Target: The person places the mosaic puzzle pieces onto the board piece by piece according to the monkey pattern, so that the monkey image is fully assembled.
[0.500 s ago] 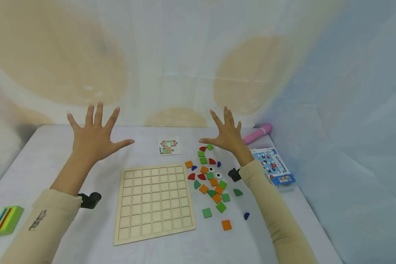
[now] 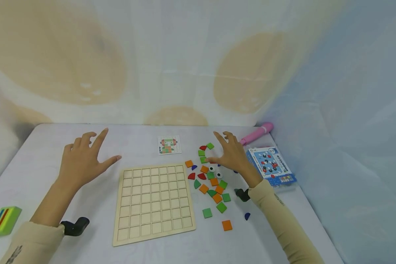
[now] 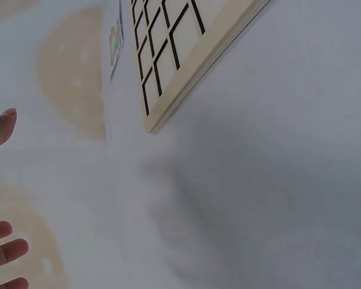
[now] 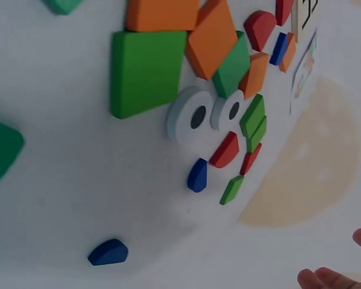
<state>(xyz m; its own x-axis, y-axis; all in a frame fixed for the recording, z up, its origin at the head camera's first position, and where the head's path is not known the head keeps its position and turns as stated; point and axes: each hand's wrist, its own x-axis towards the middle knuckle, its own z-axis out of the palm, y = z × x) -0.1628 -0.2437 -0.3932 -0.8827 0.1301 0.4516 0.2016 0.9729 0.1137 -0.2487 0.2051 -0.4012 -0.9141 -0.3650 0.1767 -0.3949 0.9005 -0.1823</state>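
My left hand [image 2: 80, 161] hovers over the table left of a wooden grid board [image 2: 154, 201], fingers loosely bent and thumb spread, holding nothing. Over on the other side, my right hand [image 2: 232, 153] is held above the loose pieces, its thumb apart from the bent fingers and nothing between them. Below it lie orange squares [image 2: 227, 225], green squares [image 2: 207, 213], red quarter-rounds [image 2: 202, 176], blue half-rounds [image 2: 247, 216] and two white eye discs [image 4: 190, 115]. A small pattern card [image 2: 169, 145] lies behind the board. In the left wrist view a corner of the board shows beyond the fingertips [image 3: 9, 253].
At the right edge lies a blue-and-white box [image 2: 271, 165] with a molecule picture, and behind it a pink cylindrical object [image 2: 258, 134]. A lime-green block with coloured stripes [image 2: 4, 221] sits at the far left. Cloth walls rise behind and to the right.
Both hands have come down and nearer, and their widely spread fingers have relaxed into a bend. The right hand has also shifted slightly right. Board and pieces stay where they were.
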